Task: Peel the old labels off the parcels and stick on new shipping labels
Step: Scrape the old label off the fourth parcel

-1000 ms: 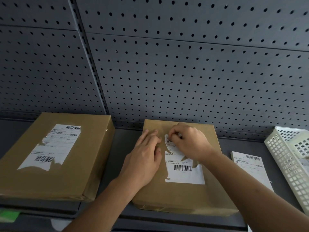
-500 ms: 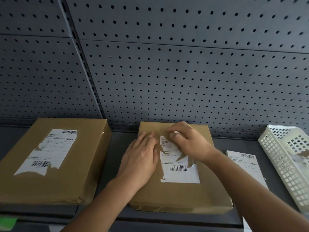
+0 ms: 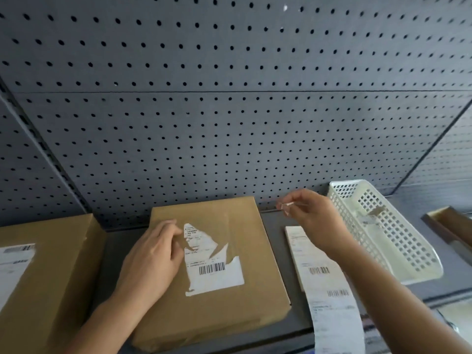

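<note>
Brown paper wraps two parcels on the grey shelf [image 3: 274, 251]. The middle parcel [image 3: 229, 310] lies flat, reaching from the shelf's back edge to its front edge. The left parcel [image 3: 51, 290] is cut off by the frame, and its label [image 3: 12, 267] shows only blurred print.

On the middle parcel the old label [image 3: 214, 274] is torn. Its jagged lower part carries one barcode and lines of small print too fine to read.

The left hand [image 3: 153, 261] rests on this parcel, its fingers loosely bent at the label's upper left edge and holding nothing.

The right hand [image 3: 314, 218] is raised over the shelf's back edge, between the parcel and the one white basket [image 3: 398, 251]. Its thumb and forefinger pinch a small scrap [image 3: 286, 206] – too small to show any writing.

One strip of new labels [image 3: 324, 284] runs along the shelf and hangs over the front edge. It shows two barcodes, and its text is illegible. The right forearm covers part of it.

Something brownish lies inside the basket – hard to make out. A wooden tray [image 3: 449, 226] is cut off at the right.
</note>
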The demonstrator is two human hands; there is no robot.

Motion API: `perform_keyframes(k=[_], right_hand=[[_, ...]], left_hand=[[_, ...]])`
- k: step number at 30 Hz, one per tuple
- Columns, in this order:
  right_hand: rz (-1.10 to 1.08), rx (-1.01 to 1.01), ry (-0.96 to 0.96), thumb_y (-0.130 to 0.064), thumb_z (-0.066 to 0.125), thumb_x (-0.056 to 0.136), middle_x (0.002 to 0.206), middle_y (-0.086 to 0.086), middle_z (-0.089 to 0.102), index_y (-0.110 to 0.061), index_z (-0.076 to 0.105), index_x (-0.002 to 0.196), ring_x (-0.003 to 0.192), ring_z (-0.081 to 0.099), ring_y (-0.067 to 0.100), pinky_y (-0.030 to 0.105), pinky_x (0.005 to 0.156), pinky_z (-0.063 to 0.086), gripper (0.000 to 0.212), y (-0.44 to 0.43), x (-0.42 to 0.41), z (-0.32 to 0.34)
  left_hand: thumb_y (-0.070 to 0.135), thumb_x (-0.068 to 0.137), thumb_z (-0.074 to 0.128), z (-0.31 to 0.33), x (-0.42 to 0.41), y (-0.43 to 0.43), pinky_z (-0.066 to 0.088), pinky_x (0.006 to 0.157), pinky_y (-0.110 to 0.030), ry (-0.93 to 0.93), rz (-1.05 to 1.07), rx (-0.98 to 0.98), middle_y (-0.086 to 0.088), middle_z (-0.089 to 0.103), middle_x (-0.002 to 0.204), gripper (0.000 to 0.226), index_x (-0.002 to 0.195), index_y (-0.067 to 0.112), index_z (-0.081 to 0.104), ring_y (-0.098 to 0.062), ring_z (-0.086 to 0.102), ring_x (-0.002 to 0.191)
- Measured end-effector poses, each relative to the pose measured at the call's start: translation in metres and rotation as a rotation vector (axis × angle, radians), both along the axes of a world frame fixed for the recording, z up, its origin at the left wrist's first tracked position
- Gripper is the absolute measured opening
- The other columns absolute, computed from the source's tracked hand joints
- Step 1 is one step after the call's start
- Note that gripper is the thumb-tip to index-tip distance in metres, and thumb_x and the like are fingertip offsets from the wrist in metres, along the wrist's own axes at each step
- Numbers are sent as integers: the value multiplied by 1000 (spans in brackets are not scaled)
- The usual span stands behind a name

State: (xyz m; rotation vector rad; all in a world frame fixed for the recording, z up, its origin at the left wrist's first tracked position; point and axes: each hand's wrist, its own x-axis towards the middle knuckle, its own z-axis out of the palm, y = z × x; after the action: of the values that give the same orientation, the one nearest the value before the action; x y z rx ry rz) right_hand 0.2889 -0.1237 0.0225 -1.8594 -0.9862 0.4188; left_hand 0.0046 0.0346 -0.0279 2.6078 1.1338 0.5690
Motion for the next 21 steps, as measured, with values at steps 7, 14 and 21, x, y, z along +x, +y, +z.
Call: perform_keyframes(k=[7, 14, 21], right_hand=[[-415, -83, -300, -19, 73, 89, 95, -6, 65, -30, 74, 91, 76, 62, 2, 15, 69, 44, 11, -71, 98, 10], [-522, -479, -405, -13, 61, 94, 98, 2, 67, -28, 66, 94, 68, 63, 17, 29, 51, 53, 16, -113, 164, -30], [-475, -646, -507, -3, 50, 92, 84, 3, 62, -15, 59, 83, 68, 60, 18, 39, 63, 57, 18, -92, 165, -51]], left_hand=[[9, 85, 70, 2, 4, 0, 57, 76, -43, 23, 35, 18, 1, 64, 128, 20, 100, 19, 61, -24, 63, 110], [10, 87, 63, -6, 5, 3, 54, 84, -49, -24, 48, -15, 8, 60, 129, 26, 103, 30, 55, -21, 57, 112], [11, 87, 64, -12, 7, 6, 56, 78, -51, -20, 64, -8, 9, 61, 129, 28, 105, 30, 54, -21, 56, 112]])
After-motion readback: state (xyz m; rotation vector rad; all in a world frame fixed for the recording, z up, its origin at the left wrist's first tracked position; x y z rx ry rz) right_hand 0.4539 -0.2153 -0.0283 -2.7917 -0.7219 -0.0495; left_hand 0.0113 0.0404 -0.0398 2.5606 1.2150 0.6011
